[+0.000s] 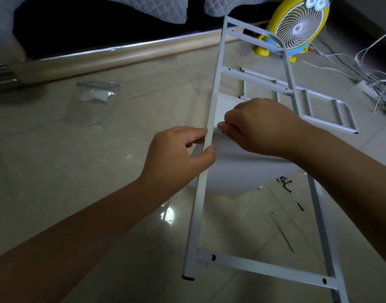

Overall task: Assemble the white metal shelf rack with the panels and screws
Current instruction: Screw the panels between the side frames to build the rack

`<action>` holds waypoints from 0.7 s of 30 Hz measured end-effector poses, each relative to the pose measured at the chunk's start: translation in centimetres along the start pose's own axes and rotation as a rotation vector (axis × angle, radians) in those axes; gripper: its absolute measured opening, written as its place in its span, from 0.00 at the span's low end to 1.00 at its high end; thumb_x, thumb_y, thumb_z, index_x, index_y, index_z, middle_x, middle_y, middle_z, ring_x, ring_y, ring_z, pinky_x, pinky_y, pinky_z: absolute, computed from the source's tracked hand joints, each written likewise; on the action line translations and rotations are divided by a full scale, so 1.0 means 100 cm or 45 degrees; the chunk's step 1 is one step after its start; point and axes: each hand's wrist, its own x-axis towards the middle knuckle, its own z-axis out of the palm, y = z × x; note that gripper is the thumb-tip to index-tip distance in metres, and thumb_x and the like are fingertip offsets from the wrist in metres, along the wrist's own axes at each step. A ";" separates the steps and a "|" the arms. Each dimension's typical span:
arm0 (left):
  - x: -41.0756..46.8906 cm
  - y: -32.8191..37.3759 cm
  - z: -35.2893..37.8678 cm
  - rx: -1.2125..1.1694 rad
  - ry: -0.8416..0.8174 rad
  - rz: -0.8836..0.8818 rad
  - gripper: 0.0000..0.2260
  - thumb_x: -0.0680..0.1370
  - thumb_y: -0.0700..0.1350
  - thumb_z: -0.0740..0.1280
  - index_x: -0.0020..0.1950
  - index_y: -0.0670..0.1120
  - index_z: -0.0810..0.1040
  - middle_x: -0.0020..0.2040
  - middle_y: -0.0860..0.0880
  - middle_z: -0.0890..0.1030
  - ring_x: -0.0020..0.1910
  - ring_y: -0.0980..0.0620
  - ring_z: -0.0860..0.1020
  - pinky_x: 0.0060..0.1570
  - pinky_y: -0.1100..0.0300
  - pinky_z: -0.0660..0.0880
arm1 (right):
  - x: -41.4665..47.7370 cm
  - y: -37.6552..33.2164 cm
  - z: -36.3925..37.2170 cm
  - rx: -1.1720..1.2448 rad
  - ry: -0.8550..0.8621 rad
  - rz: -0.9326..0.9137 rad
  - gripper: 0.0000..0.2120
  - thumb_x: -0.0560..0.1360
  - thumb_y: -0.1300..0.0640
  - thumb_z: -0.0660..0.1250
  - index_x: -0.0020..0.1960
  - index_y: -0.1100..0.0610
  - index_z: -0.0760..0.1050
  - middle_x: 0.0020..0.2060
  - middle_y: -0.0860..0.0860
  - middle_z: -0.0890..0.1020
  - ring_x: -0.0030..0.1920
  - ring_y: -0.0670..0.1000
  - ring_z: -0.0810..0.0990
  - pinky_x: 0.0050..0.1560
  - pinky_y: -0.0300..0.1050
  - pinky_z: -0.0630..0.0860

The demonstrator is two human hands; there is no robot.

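A white metal side frame (216, 84) with crossbars stands tilted over the tiled floor, its black-capped foot near the bottom. My left hand (176, 154) grips the frame's left upright between thumb and fingers. My right hand (260, 127) pinches something small at the spot where a white shelf panel (238, 171) meets that upright; what it pinches is hidden by the fingers. A second side frame (327, 110) lies flat on the floor behind. Black screws (285, 183) lie scattered on the floor to the right.
A thin metal tool (281, 231) lies on the floor at the right. Clear plastic bags (96, 97) lie at the left. A yellow cartoon fan (297, 25) and tangled white cables (371, 79) sit at the back right. A bed edge (100, 57) runs across the back.
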 end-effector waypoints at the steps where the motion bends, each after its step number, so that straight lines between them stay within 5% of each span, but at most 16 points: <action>1: 0.000 0.000 0.000 -0.019 -0.005 0.010 0.22 0.67 0.51 0.68 0.53 0.37 0.81 0.43 0.55 0.78 0.45 0.64 0.74 0.47 0.74 0.71 | 0.001 -0.001 0.001 0.008 -0.052 0.069 0.23 0.80 0.50 0.51 0.28 0.55 0.57 0.25 0.49 0.62 0.26 0.49 0.61 0.27 0.41 0.55; 6: -0.004 -0.004 0.002 -0.122 0.029 -0.030 0.22 0.67 0.51 0.67 0.55 0.40 0.80 0.41 0.69 0.73 0.41 0.75 0.74 0.44 0.77 0.72 | -0.004 -0.002 0.005 0.114 0.058 0.158 0.22 0.77 0.43 0.48 0.32 0.56 0.64 0.25 0.46 0.64 0.28 0.49 0.64 0.31 0.46 0.58; 8: -0.005 -0.005 0.003 -0.137 0.026 -0.044 0.22 0.67 0.51 0.68 0.57 0.40 0.79 0.42 0.68 0.73 0.41 0.75 0.75 0.45 0.77 0.72 | -0.010 0.003 -0.002 0.286 0.196 0.106 0.20 0.73 0.42 0.52 0.39 0.57 0.72 0.29 0.44 0.68 0.31 0.47 0.67 0.30 0.36 0.62; 12: -0.004 -0.007 0.004 -0.157 0.033 -0.101 0.20 0.67 0.46 0.68 0.57 0.40 0.79 0.41 0.66 0.75 0.41 0.73 0.75 0.45 0.76 0.73 | -0.016 0.012 -0.002 0.405 0.266 -0.100 0.12 0.71 0.57 0.63 0.48 0.64 0.80 0.38 0.54 0.80 0.33 0.40 0.69 0.40 0.25 0.67; 17: -0.003 -0.008 0.005 -0.163 0.036 -0.118 0.21 0.67 0.46 0.67 0.58 0.41 0.78 0.41 0.65 0.75 0.40 0.73 0.76 0.44 0.77 0.72 | -0.014 0.007 0.010 0.282 0.312 -0.107 0.11 0.72 0.60 0.62 0.42 0.65 0.80 0.35 0.59 0.81 0.34 0.57 0.80 0.37 0.42 0.73; 21: -0.001 -0.008 0.006 -0.158 0.036 -0.120 0.20 0.67 0.46 0.67 0.57 0.40 0.79 0.41 0.65 0.75 0.40 0.73 0.76 0.44 0.77 0.72 | -0.013 0.004 0.013 0.175 0.271 -0.075 0.14 0.73 0.58 0.55 0.41 0.66 0.75 0.34 0.59 0.77 0.31 0.59 0.76 0.29 0.44 0.71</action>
